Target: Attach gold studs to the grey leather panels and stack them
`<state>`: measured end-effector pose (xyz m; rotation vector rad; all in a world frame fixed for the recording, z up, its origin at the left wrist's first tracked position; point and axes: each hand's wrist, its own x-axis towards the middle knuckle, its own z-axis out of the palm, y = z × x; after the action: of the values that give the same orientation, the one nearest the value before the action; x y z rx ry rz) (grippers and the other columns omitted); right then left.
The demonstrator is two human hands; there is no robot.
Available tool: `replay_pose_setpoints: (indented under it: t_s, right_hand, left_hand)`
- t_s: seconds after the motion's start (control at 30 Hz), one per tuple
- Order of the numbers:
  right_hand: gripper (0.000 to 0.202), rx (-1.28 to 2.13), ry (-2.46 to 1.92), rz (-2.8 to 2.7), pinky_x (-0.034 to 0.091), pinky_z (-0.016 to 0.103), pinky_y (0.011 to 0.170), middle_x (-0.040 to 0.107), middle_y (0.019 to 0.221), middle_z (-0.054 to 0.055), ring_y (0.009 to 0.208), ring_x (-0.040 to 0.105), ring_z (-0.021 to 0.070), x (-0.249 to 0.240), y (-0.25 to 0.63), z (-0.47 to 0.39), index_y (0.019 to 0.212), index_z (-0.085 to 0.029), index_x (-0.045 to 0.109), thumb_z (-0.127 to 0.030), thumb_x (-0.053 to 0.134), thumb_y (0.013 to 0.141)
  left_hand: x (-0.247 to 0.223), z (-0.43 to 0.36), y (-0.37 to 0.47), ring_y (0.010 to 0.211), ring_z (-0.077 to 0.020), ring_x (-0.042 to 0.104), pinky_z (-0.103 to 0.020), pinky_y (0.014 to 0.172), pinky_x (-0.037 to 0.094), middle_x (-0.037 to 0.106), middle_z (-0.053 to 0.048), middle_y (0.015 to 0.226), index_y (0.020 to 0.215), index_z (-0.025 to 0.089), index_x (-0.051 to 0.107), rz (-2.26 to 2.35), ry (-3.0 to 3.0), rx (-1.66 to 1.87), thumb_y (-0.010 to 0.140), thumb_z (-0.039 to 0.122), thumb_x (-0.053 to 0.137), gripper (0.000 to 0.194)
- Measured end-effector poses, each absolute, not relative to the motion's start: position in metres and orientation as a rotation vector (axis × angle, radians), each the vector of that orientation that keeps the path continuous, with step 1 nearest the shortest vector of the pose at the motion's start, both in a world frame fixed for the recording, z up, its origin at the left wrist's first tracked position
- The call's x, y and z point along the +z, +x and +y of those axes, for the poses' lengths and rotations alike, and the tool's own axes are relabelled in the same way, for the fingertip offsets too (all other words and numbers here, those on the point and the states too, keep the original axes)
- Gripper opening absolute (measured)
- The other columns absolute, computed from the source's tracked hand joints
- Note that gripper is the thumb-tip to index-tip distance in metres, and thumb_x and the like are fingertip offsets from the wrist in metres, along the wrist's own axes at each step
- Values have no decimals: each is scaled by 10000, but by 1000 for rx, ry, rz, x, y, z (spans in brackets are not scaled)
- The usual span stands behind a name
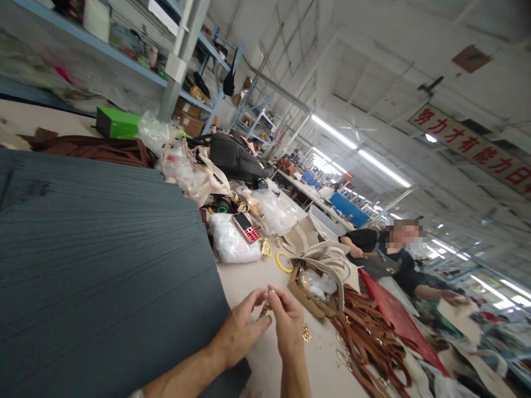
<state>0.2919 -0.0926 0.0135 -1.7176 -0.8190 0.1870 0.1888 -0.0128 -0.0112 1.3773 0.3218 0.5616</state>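
My left hand and my right hand meet above the pale tabletop, thumbs and fingers pinched together. Between them shows a small gold-coloured metal piece; its exact kind is too small to make out. The left fingers close round it, and the right fingertips press at its upper end, partly hiding it. Just right of my right hand lies a gold metal fitting. Further back, another gold fitting and a yellow ring rest on the table.
A tall stack of dark grey sheets fills the left. A red phone lies on a plastic-wrapped bundle. To the right are a cardboard box of bagged parts and brown straps. A co-worker works beyond them.
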Motion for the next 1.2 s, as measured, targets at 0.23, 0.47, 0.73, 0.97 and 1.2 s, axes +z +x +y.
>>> replay_pose_setpoints:
  t_s: [0.23, 0.47, 0.73, 0.97, 1.2]
  right_hand:
    - [280, 87, -1729, -780, 527, 274, 649, 686, 764, 43, 701, 615, 167, 20, 250, -135, 939, -196, 788, -420, 674, 816]
    - [390, 90, -1681, -615, 547, 278, 586, 729, 769, 68, 636, 623, 166, 31, 213, -164, 965, -153, 782, -484, 710, 771]
    - [310, 86, -1710, -718, 594, 300, 663, 736, 718, 59, 648, 671, 189, 47, 142, -179, 929, -191, 799, -445, 721, 769]
    - [282, 179, -1713, -790, 618, 287, 656, 771, 827, 84, 696, 722, 215, 35, 90, -175, 941, -193, 799, -407, 715, 778]
    - [247, 170, -1797, -896, 607, 238, 662, 778, 869, 67, 706, 731, 196, 19, 62, -168, 964, -212, 795, -362, 698, 794]
  left_hand:
    - [4, -24, 168, 563, -110, 561, -203, 532, 458, 600, 26, 721, 846, 198, 589, 80, 1555, 456, 954, 450, 422, 321]
    - [14, -37, 136, 953, -197, 648, -290, 905, 486, 704, -56, 999, 1083, 212, 648, -117, 1904, 608, 989, 322, 371, 313]
    - [22, -47, 61, 928, -234, 674, -357, 840, 546, 705, -112, 1004, 1316, 165, 544, -28, 2306, 757, 1000, 251, 338, 387]
    - [16, -50, -5, 863, -238, 673, -372, 780, 582, 692, -123, 977, 1338, 90, 486, 71, 2536, 747, 1003, 190, 299, 396]
    - [8, -47, -41, 857, -278, 671, -430, 753, 599, 693, -119, 994, 1297, 81, 530, 185, 2648, 638, 951, 122, 439, 360]
